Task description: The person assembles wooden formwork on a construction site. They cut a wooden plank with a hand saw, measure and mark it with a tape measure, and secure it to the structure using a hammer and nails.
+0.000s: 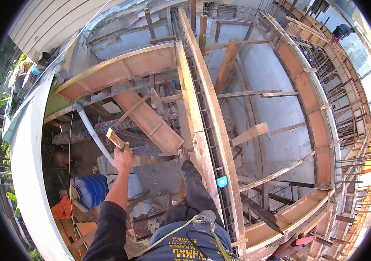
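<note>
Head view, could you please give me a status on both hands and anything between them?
Left hand gripping short wood block. Right hand at red-handled tool, grip unclear. Long wooden formwork between them.

Shows pale tan on the wood block (115, 138), red on the tool handle (305, 240), turquoise on the disc (222, 181), blue on the barrel (90, 191), orange on the cloth (62, 209); bears yellow lettering (186, 251) over dark blue on the shirt (161, 241).
</note>
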Available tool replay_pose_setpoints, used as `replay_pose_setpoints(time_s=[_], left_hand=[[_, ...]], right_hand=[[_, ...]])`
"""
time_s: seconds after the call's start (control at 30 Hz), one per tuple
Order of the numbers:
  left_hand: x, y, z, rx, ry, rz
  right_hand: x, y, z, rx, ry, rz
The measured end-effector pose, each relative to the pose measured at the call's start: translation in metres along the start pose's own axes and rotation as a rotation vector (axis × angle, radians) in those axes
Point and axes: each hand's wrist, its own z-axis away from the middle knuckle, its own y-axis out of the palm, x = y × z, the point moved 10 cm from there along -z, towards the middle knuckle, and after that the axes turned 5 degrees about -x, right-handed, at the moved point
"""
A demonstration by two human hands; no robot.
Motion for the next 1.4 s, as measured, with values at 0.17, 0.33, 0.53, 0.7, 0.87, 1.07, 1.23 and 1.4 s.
replay_pose_setpoints(time_s=[0.17,0.33,0.53,0.7,0.87,1.07,1.23,1.4], left_hand=[[-0.009,0.002,0.005,-0.01,-0.011,-0.013],[-0.014,0.002,0.0,-0.004,-0.064,-0.06],[0.002,0.001,-0.006,-0.012,-0.106,0.005],[0.097,0.055,-0.02,0.033,-0.167,0.589],[0.04,0.085,-0.065,-0.086,-0.391,0.501],[-0.002,0.135,-0.122,-0.063,-0.474,0.447],[-0.008,0.135,-0.146,-0.1,-0.498,0.411],[-0.008,0.145,-0.162,-0.107,-0.514,0.394]], right_hand=[[0.164,0.101,-0.034,0.102,-0.203,-0.233],[0.371,0.277,0.027,0.571,-0.479,-0.629],[0.48,0.529,0.157,1.213,-0.69,-0.681],[0.476,0.74,0.248,1.404,-0.764,-0.511],[0.486,0.934,0.316,1.428,-0.718,-0.371],[0.498,1.12,0.34,1.34,-0.7,-0.121],[0.535,1.198,0.358,1.376,-0.631,0.004],[0.541,1.23,0.36,1.271,-0.665,-0.002]])
